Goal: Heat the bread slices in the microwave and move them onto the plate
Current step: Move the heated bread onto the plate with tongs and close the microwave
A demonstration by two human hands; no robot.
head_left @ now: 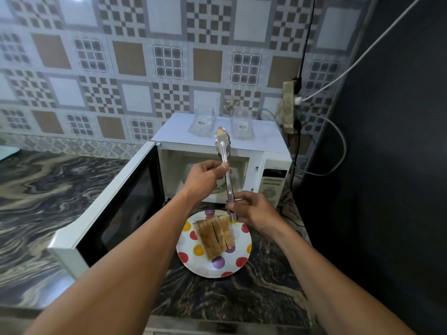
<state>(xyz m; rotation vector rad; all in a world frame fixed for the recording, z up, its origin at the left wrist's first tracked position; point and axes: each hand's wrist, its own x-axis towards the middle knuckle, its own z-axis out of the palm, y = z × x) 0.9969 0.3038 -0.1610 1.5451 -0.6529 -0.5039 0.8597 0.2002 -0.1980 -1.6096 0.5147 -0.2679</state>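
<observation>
Several toasted bread slices (215, 235) lie fanned on a white plate with coloured dots (238, 263), on the counter in front of the white microwave (271, 170). The microwave door (116, 209) hangs wide open to the left. Metal tongs (226, 165) stand nearly upright over the plate, tips up and closed, holding nothing. My left hand (205, 177) pinches the tongs near their middle. My right hand (251, 211) grips their lower end, just above the bread.
Two clear plastic containers (203, 122) with barcode labels sit on the microwave top. A power strip with cables (294, 102) hangs on the tiled wall at right, beside a dark appliance side (387, 165). Marbled counter (48, 189) stretches left.
</observation>
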